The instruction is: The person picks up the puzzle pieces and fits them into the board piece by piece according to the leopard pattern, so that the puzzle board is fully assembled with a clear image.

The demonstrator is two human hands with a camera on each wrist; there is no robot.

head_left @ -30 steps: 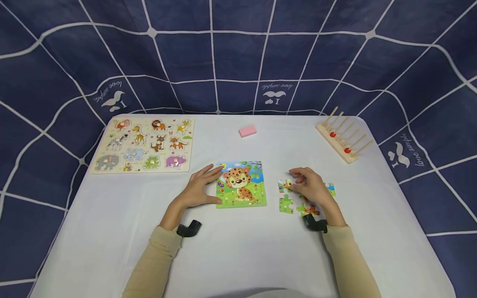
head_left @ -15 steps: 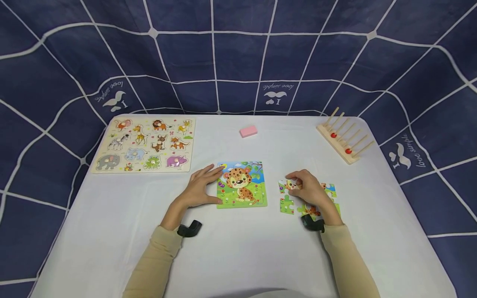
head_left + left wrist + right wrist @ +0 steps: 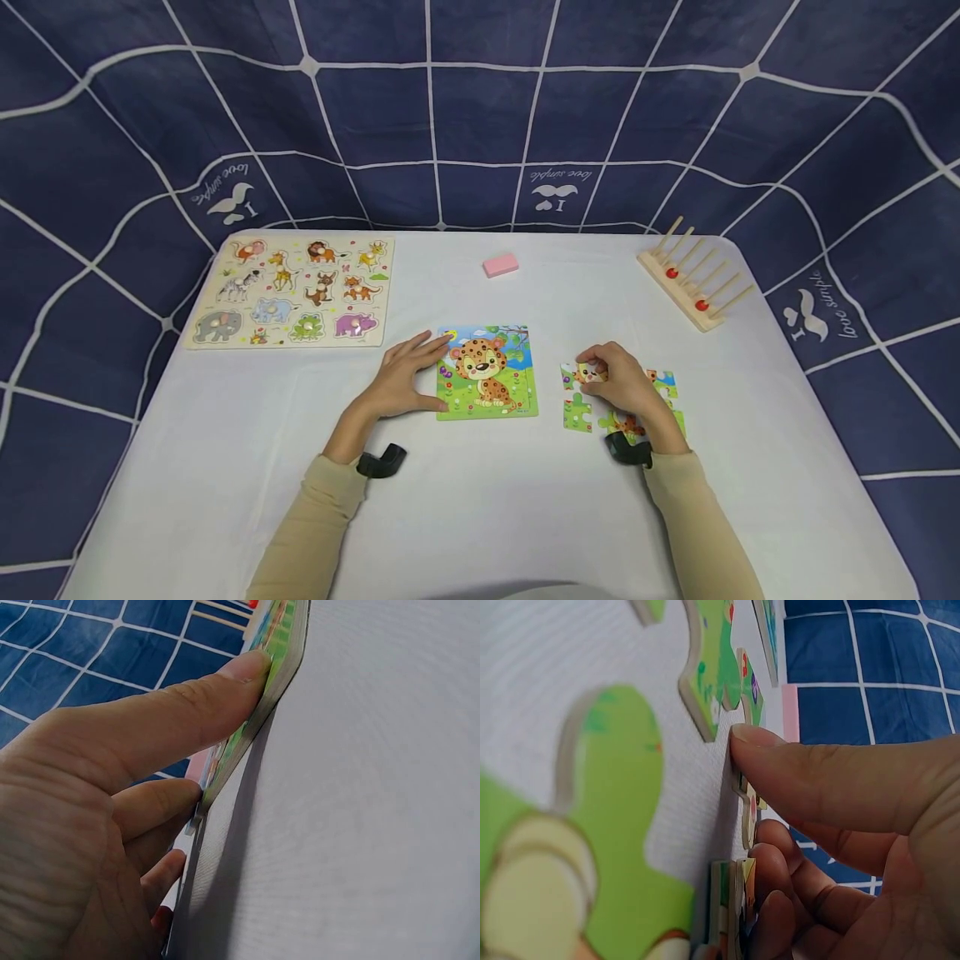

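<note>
A square leopard jigsaw puzzle point(image 3: 487, 387) lies in the middle of the white table. My left hand point(image 3: 401, 383) rests at its left side, thumb on the lower left corner and fingers spread onto the upper left; the left wrist view shows the thumb tip on the green edge. To the right, my right hand point(image 3: 626, 379) pinches a jigsaw piece point(image 3: 590, 374) with the leopard's face between thumb and index finger. Other loose pieces lie around it, such as a green flowered piece point(image 3: 577, 414) and a blue-and-green one point(image 3: 665, 381). The hand covers some of them.
An animal peg puzzle board point(image 3: 292, 292) lies at the back left. A pink block point(image 3: 500, 265) sits at the back middle. At the back right stands a wooden peg rack point(image 3: 682, 292) with red beads. A dark blue checked cloth point(image 3: 480, 108) hangs behind the table.
The right hand has shifted slightly left and closed its thumb and index finger on the leopard-face jigsaw piece. The left hand has stayed on the puzzle.
</note>
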